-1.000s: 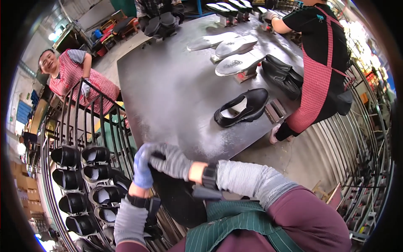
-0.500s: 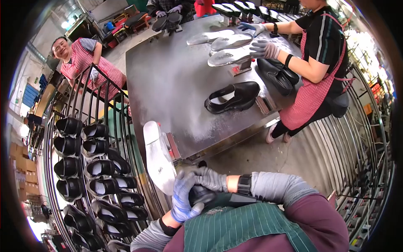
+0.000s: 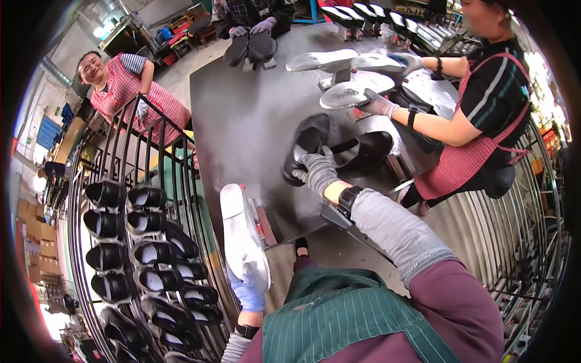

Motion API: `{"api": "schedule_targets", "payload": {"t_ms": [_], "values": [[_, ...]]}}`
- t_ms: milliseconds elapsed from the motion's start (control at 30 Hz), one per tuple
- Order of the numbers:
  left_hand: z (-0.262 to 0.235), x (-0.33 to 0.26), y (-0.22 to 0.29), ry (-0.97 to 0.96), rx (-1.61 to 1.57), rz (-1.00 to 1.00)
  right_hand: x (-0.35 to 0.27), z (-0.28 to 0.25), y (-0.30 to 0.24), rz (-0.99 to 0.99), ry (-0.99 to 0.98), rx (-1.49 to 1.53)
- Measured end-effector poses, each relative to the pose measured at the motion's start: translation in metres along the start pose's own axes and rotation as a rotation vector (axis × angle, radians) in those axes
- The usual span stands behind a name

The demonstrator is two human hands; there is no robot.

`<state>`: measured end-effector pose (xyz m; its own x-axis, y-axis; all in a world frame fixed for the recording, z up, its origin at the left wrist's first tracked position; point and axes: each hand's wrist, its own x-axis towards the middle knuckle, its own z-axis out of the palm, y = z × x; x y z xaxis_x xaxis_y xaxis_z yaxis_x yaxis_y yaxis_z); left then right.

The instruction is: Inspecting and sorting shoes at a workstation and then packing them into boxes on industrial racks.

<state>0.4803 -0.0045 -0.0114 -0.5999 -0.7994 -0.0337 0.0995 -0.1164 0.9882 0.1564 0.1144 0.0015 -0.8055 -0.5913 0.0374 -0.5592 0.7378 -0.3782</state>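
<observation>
Grey metal bench (image 3: 242,121) carries a black shoe (image 3: 305,151), on which the gloved right hand (image 3: 316,170) rests, grip closing over its heel. Left hand (image 3: 249,293), in a blue glove, grasps a white sole (image 3: 241,236) beside a rack of black shoes (image 3: 139,254).

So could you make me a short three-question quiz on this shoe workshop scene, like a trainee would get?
1. True or false: the right hand is on the black shoe lying on the grey table.
2. What does the left hand touch: A the white sole, B the metal rack, C a cardboard box?
3. What colour are the shoes stored on the metal rack?

Key: 1 true; 2 A; 3 black.
</observation>
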Motion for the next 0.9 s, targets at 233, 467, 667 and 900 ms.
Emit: {"api": "schedule_targets", "payload": {"t_ms": [233, 467, 667, 900], "values": [[-0.002, 0.138, 0.016, -0.302, 0.16, -0.129, 0.019, 0.028, 0.024, 0.189, -0.19, 0.031], [0.055, 0.292, 0.026, -0.771, 0.325, -0.169, -0.058, -0.005, 0.03, 0.185, -0.497, 0.103], [0.183, 0.339, -0.001, -0.999, 0.408, -0.01, -0.074, 0.008, 0.025, 0.152, -0.308, 0.163], [0.349, 0.363, -0.042, -1.087, 0.333, 0.04, -0.072, 0.021, 0.02, 0.216, -0.136, 0.208]]}}
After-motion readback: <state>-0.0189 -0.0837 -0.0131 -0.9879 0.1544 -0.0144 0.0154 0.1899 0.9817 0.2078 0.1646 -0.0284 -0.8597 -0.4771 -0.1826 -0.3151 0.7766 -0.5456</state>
